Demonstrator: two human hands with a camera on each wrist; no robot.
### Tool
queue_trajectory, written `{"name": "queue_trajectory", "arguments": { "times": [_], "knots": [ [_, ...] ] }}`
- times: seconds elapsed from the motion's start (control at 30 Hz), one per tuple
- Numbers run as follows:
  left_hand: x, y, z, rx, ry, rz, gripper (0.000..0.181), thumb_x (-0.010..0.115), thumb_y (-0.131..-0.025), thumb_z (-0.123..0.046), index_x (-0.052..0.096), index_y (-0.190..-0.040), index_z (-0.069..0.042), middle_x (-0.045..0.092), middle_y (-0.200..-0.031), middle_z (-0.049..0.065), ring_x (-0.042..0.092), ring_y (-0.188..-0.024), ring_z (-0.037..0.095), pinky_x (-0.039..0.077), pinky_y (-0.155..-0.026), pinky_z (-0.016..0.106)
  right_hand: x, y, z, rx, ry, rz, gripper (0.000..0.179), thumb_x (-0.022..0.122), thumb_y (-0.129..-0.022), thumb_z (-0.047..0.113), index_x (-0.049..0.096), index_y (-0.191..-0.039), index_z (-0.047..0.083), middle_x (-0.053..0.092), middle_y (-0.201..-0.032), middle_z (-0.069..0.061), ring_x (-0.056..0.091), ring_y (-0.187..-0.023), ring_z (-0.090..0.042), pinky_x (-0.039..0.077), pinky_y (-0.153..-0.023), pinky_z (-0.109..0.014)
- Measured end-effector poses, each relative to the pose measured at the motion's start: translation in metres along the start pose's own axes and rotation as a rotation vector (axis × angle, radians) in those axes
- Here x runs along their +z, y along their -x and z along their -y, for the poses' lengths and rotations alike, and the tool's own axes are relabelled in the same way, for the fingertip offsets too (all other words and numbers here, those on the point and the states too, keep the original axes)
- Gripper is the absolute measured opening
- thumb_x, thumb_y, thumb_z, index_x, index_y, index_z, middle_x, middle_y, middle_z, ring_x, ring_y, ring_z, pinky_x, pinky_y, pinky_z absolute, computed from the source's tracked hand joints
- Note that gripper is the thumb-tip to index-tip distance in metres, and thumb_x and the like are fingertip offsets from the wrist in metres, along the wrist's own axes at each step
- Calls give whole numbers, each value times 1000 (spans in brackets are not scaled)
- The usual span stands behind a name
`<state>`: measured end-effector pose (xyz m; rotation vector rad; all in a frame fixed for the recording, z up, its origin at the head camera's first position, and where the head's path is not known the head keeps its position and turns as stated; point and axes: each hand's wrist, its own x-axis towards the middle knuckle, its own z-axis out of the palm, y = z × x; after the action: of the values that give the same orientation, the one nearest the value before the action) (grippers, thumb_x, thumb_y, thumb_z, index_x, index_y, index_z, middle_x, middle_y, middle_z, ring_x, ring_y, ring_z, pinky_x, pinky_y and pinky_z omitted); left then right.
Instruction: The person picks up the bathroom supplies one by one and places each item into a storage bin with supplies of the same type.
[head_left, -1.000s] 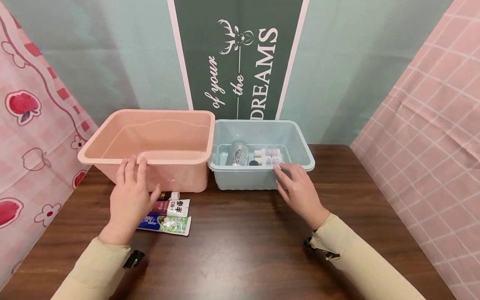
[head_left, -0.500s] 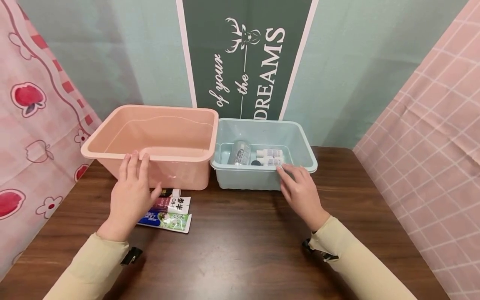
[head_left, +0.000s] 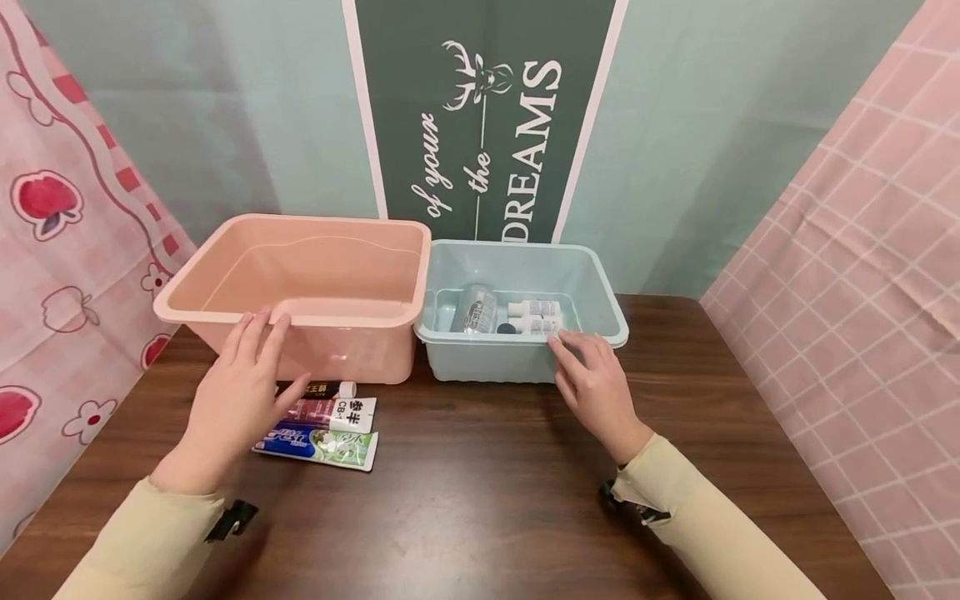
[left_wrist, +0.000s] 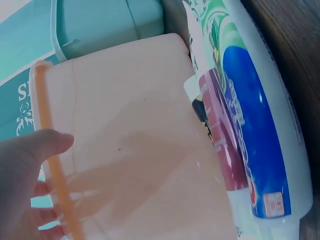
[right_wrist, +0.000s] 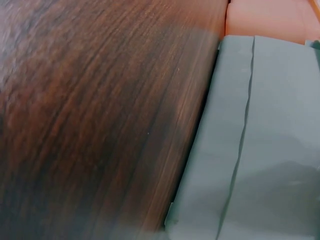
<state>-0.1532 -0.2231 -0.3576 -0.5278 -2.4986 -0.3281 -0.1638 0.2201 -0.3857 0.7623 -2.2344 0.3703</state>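
Observation:
A pink plastic bin stands at the left, and my left hand rests its extended fingers over the front rim. In the left wrist view the thumb lies on the outer side of that rim. Below the hand lie three toothpaste tubes: a black one with a white cap, a maroon and white one, and a blue and green one. My right hand touches the front rim of a light blue bin with relaxed fingers.
Inside the blue bin are a clear bottle, two small white bottles and a dark round cap. Both bins stand side by side on a dark wooden table. Fabric curtains close in the back and sides.
My left hand and wrist have swung slightly left along the pink bin's rim, showing more of the toothpaste tubes. My right hand stays at the blue bin's rim.

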Motion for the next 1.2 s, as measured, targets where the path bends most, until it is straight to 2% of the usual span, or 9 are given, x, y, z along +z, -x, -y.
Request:
{"name": "queue_trajectory", "arguments": {
  "times": [0.17, 0.27, 0.4, 0.47, 0.6, 0.67, 0.9, 1.13, 1.2],
  "knots": [
    [-5, 2, 2, 17, 28, 47, 77, 67, -78, -38, 37, -136, 4, 33, -138, 32, 31, -126, 48, 29, -102, 58, 0, 0, 2, 14, 0, 3, 36, 54, -84, 9, 63, -118, 1, 58, -114, -19, 53, -106, -38, 38, -92, -59],
    [-6, 4, 3, 48, 32, 41, 79, 45, -88, -59, 40, -134, 4, 33, -138, 32, 33, -124, 49, 31, -98, 60, 0, 1, 3, 19, -2, -5, 35, 54, -84, 9, 63, -117, 1, 58, -114, -19, 53, -106, -38, 37, -94, -58],
    [-8, 7, 3, 65, 21, 55, 92, 17, -85, -71, 43, -132, 4, 32, -139, 30, 35, -122, 48, 34, -95, 62, 0, 2, 2, 28, -3, -15, 35, 54, -84, 10, 63, -117, 1, 58, -115, -18, 53, -105, -38, 36, -94, -57],
    [-10, 8, 3, 69, 13, 69, 91, 17, -86, -70, 43, -132, 3, 31, -140, 30, 34, -122, 48, 34, -94, 63, 0, 3, 2, 32, -5, -15, 36, 54, -84, 10, 63, -117, 1, 58, -115, -18, 53, -105, -38, 36, -95, -58],
    [-14, 12, 2, 70, 3, 96, 75, 56, -84, -53, 43, -133, 2, 31, -140, 30, 34, -123, 48, 35, -92, 64, 1, 3, 2, 38, -8, 5, 36, 55, -84, 9, 63, -118, 1, 58, -116, -19, 52, -107, -38, 35, -95, -58],
    [-16, 14, 1, 68, 4, 107, 72, 63, -80, -43, 43, -133, 2, 31, -141, 30, 35, -123, 48, 35, -91, 65, 1, 3, 3, 40, -8, 13, 37, 55, -83, 8, 62, -119, 1, 57, -116, -19, 52, -107, -38, 35, -96, -58],
    [-15, 22, 2, 101, -6, 139, 89, 15, -87, -69, 47, -128, 4, 35, -138, 29, 36, -121, 48, 35, -90, 65, 1, 2, 3, 48, -5, 17, 36, 54, -84, 8, 63, -118, 2, 57, -116, -19, 52, -107, -38, 34, -96, -58],
    [-13, 31, 7, 153, -20, 193, 87, 17, -88, -68, 51, -123, 4, 42, -130, 27, 40, -116, 45, 39, -83, 64, 3, 2, 3, 50, 0, 8, 37, 55, -82, 8, 63, -118, 2, 56, -115, -20, 52, -106, -38, 35, -94, -60],
    [-12, 33, 8, 166, -34, 220, 78, 34, -88, -66, 52, -121, 3, 43, -128, 27, 41, -115, 45, 40, -82, 63, 3, 2, 3, 53, -2, 10, 37, 55, -82, 8, 62, -118, 2, 56, -115, -20, 52, -106, -38, 35, -95, -60]
  ]
}}
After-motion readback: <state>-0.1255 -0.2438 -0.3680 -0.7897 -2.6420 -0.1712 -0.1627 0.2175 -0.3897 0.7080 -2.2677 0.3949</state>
